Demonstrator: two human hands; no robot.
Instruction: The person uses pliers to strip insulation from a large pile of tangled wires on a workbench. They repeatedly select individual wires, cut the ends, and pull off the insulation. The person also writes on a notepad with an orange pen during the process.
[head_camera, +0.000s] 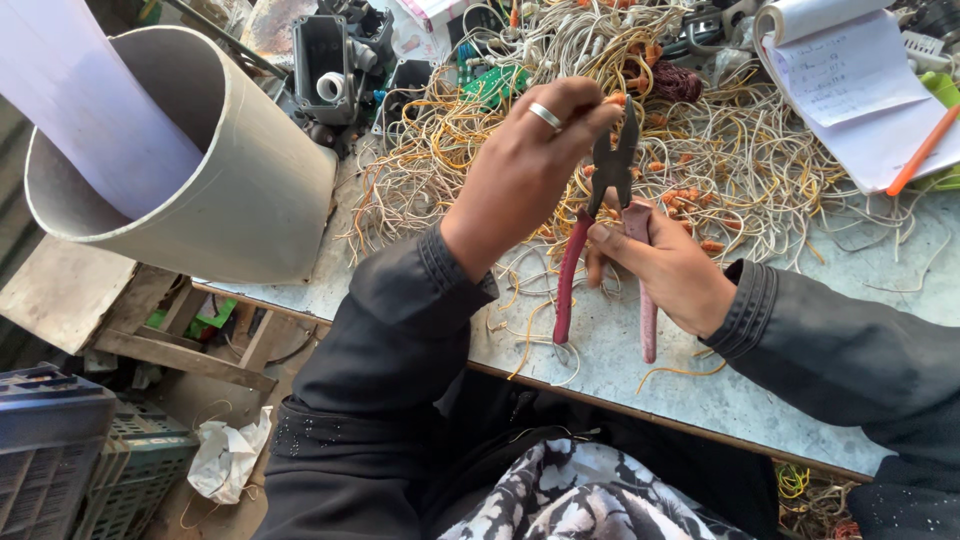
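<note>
Right hand (668, 268) clamped on red-handled pliers (608, 215), jaws raised so the left hand (530, 165), fingers pinched together, can feed an orange-tipped wire (614, 99) above the wire heap (700, 150)

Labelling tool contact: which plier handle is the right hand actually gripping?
The paler pink handle, on the right: the right hand wraps its upper part. The darker red handle hangs free over the bench, beside the left hand.
</note>
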